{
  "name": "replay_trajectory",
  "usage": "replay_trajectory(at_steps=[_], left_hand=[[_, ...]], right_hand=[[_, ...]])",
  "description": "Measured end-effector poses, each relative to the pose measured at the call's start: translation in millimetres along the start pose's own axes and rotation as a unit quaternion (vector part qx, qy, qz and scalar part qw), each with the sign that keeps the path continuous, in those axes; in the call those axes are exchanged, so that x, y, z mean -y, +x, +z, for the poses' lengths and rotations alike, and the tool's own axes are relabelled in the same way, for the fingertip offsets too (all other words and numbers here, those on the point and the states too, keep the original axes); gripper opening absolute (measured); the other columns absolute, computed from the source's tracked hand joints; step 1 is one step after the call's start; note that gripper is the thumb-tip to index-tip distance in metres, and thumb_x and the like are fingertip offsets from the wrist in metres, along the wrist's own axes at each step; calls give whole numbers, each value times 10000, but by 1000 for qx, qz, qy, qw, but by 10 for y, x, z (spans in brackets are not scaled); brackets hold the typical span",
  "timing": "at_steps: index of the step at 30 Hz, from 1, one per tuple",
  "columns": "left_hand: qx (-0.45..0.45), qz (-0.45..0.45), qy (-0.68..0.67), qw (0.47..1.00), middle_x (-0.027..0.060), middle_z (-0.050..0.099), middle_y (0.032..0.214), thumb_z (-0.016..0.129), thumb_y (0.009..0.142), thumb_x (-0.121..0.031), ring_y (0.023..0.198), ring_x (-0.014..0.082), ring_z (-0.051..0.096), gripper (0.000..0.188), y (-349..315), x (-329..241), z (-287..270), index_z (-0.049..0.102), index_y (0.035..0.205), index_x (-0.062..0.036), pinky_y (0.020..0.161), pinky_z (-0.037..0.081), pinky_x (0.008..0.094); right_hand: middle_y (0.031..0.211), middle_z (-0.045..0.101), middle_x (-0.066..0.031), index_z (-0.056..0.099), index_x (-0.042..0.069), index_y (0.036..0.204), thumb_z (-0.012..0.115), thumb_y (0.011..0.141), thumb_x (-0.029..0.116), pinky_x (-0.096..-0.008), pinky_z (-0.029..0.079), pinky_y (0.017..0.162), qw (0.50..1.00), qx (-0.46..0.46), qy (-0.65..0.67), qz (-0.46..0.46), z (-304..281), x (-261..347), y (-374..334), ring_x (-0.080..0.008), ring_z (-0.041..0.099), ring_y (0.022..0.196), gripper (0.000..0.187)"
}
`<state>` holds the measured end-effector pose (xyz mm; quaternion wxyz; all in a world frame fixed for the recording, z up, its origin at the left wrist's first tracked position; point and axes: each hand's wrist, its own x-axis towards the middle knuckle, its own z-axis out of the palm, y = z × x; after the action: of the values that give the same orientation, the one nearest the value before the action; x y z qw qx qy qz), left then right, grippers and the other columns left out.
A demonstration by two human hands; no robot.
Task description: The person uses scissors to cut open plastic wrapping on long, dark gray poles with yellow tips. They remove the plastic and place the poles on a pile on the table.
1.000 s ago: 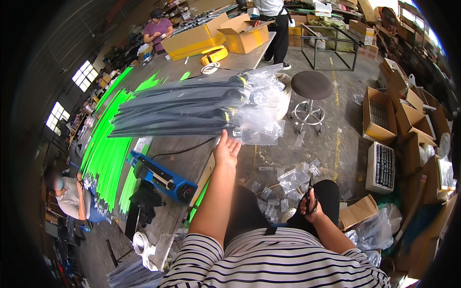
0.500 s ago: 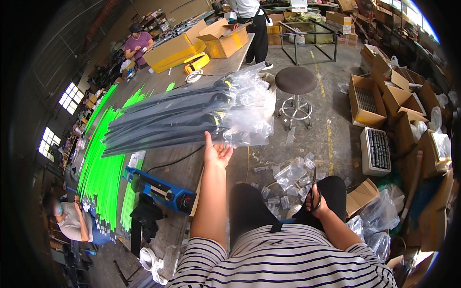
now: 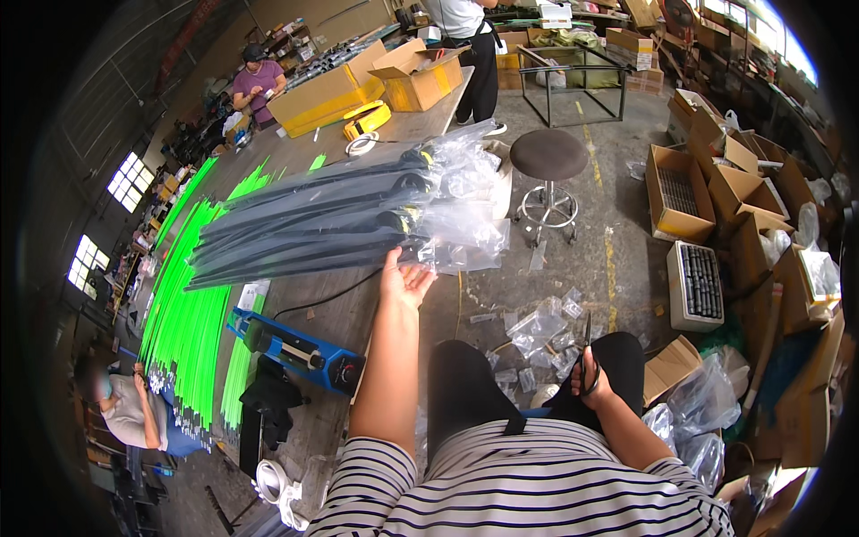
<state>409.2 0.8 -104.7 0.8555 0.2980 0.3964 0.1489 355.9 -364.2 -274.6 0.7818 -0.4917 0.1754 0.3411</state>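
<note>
Clear plastic bags of long dark strips lie across the worktable, their loose crinkled ends hanging past its right edge. At the near edge of these bags is my left hand, palm upward, thumb raised and fingers apart; it touches the plastic without a visible grip. In my right hand, held over my right thigh, is a pair of black-handled scissors, blades pointing up and away. My right fingers are wrapped round the handles.
Bundles of bright green strips and a blue bench machine occupy the table. A round stool stands beyond. Plastic scraps litter the floor; cartons line the right. Co-workers are at the left and far side.
My left hand has shifted very slightly right, its thumb now against the bag's edge. The bags have barely moved; my right hand keeps the scissors in place.
</note>
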Motion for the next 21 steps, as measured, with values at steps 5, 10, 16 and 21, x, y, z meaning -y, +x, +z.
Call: replay_trajectory(at_steps=[5, 10, 16, 21], left_hand=[[-26, -5, -19, 999, 172, 520, 854, 556, 663, -282, 822, 295, 530, 396, 28, -4, -31, 477, 876, 42, 785, 469, 436], [85, 1, 37, 996, 144, 542, 854, 581, 681, -277, 773, 268, 553, 368, -221, -5, -289, 512, 869, 31, 731, 495, 399], [219, 46, 22, 974, 129, 594, 866, 528, 808, -165, 840, 248, 579, 212, -474, 130, -289, 552, 976, -38, 754, 496, 376], [371, -5, 39, 928, 162, 546, 1022, 498, 843, -195, 982, 289, 526, 381, -782, 522, 137, 418, 1190, -57, 860, 429, 409]], right_hand=[[484, 273, 16, 339, 142, 569, 410, 765, 612, -253, 272, 396, 1000, 0, 1, -2, 13, 7, -11, -121, 286, 404, 515], [479, 255, 14, 336, 133, 574, 423, 773, 591, -260, 262, 390, 1000, -3, 28, 10, 5, 11, 4, -122, 276, 398, 507], [478, 279, 4, 349, 122, 588, 403, 787, 585, -258, 280, 380, 1000, 5, -18, -8, -7, -27, 69, -126, 300, 394, 506], [423, 391, -26, 427, 55, 590, 279, 862, 509, -284, 324, 370, 935, 24, -328, -131, 154, -2, -110, -149, 408, 359, 549]])
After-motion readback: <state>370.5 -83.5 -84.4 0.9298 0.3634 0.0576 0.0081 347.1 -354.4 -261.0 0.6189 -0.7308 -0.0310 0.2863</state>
